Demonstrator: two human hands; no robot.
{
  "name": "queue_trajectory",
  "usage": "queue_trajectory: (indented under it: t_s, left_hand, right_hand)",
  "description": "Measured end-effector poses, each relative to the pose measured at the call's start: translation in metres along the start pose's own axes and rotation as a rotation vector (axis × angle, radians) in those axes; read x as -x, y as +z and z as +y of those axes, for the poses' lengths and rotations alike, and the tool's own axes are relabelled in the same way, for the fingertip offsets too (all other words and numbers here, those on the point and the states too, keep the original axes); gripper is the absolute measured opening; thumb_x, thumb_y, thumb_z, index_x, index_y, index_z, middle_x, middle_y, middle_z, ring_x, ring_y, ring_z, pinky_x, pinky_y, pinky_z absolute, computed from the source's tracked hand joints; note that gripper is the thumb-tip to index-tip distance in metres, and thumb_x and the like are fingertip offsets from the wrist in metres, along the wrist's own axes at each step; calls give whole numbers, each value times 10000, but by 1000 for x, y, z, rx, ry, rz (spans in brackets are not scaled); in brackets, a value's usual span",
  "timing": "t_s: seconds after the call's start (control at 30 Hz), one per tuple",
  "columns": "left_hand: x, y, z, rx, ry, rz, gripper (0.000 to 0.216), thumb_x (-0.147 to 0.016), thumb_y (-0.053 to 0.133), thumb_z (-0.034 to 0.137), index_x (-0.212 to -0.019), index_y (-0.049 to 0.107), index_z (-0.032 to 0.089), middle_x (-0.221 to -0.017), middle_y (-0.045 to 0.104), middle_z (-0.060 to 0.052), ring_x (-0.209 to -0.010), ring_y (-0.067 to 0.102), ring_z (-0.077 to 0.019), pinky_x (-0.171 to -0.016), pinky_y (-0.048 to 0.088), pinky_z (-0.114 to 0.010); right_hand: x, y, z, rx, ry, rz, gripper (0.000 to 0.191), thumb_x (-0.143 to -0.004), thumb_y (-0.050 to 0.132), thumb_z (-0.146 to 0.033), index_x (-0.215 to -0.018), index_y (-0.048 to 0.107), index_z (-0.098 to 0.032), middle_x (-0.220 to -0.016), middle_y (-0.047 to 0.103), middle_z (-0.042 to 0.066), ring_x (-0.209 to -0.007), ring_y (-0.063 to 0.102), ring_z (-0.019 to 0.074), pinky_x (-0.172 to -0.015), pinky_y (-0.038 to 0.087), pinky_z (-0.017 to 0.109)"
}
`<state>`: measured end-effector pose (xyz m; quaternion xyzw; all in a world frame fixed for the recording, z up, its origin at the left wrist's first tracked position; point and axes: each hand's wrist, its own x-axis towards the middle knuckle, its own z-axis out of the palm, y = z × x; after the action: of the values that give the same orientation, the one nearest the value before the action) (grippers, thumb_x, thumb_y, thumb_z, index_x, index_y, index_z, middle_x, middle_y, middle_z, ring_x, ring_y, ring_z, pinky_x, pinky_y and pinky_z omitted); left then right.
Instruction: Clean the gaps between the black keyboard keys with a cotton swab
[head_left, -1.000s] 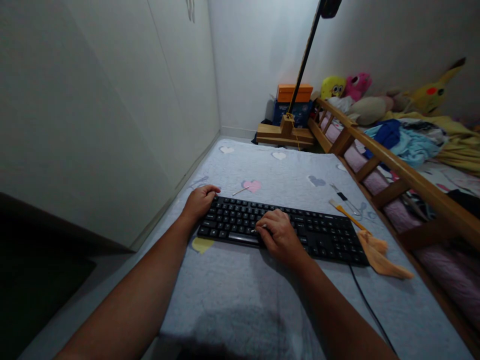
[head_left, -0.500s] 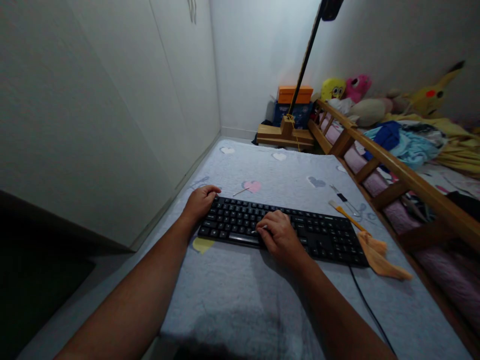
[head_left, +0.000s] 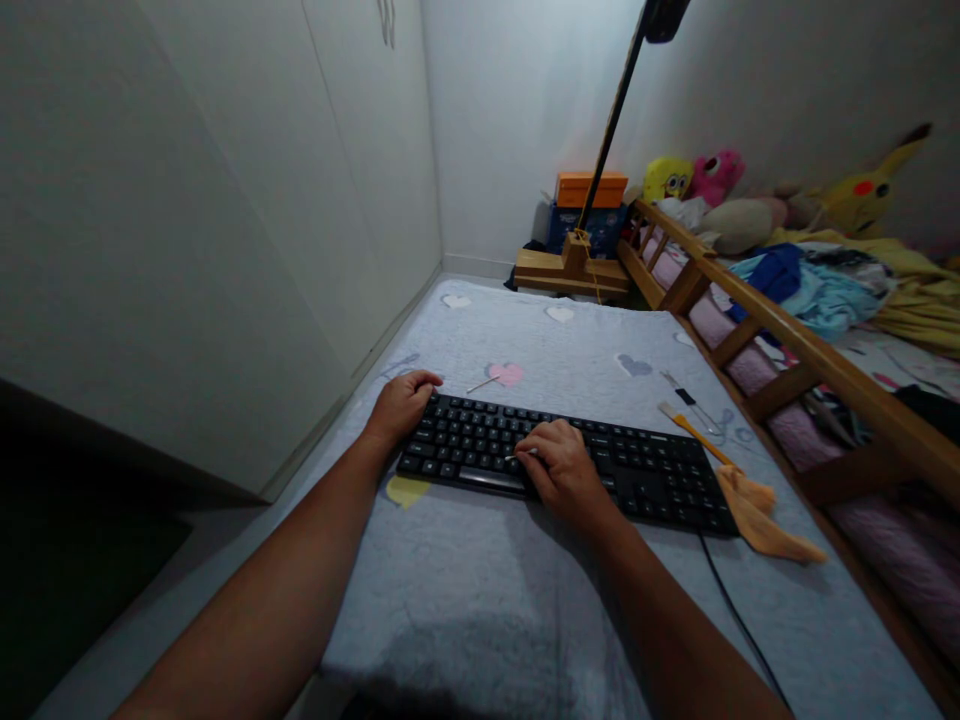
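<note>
A black keyboard [head_left: 645,480] lies on the cloth-covered surface [head_left: 465,580]. My left hand [head_left: 403,405] is closed around its left end. Over the middle keys, my right hand [head_left: 559,462] pinches a thin white cotton swab [head_left: 513,457], whose tip points left at the keys near the space bar. Another cotton swab [head_left: 482,384] rests behind the keyboard, on a pink heart print. To the right lie a brush with a yellow handle [head_left: 697,433], a metal tool with a black band [head_left: 688,400] and an orange cloth [head_left: 757,515] touching the keyboard's right end.
The keyboard's cable [head_left: 739,615] runs toward the front right. A wooden bed rail [head_left: 817,365] borders the right side, with plush toys and bedding beyond. White cabinet doors [head_left: 300,220] rise on the left. A wooden stand [head_left: 574,265] with a black pole is at the back.
The cotton swab in my right hand has shifted very slightly to the right and up over the keys. My left hand keeps its hold on the keyboard's left end.
</note>
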<state>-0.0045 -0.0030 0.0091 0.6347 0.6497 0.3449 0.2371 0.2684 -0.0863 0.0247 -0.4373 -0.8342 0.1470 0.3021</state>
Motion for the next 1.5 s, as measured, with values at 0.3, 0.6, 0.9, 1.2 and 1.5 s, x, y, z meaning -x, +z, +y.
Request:
queue_trajectory:
  t_s: [0.3,0.6,0.9,1.2,1.5]
  left_hand:
    - [-1,0,-1,-12,6,-2,342,-799,474,281,-963,757,180,-946,760,-63,-917,682,-259,-902,516,-385]
    - [-1,-1,-1,-11,11,0,345,-795,480,280,-965,762,175,-936,759,-65,-909,685,-265,-905,522,-400]
    - [-1,-1,0,-7,5,-1,333,-796,476,276,-952,757,190,-945,762,-65,-920,683,-270,-911,519,-422]
    - [0,0,0,3,-2,3,349,-793,475,282,-968,759,176,-914,756,-64,-901,682,-263,-888,521,-395]
    - [1,0,2,14,20,32,344,-797,488,292,-974,759,176,-988,762,-66,-943,686,-264,-945,513,-405]
  right_hand:
    - [1,-5,2,2,6,14,168,-944,550,-162,-844,679,-203,-864,669,47,-897,541,211,-850,360,381]
    - [3,-12,2,9,11,8,171,-914,540,-138,-812,666,-193,-838,645,45,-884,524,208,-839,353,380]
    - [4,-14,-1,5,-21,-17,174,-888,543,-124,-765,646,-194,-791,621,33,-838,510,196,-803,345,367]
    - [4,-12,-5,-23,-17,-24,175,-901,550,-136,-766,647,-191,-784,616,29,-834,512,191,-816,350,370]
    - [2,-6,-8,-48,-44,-38,184,-936,550,-166,-799,670,-195,-807,654,34,-835,532,191,-830,362,377]
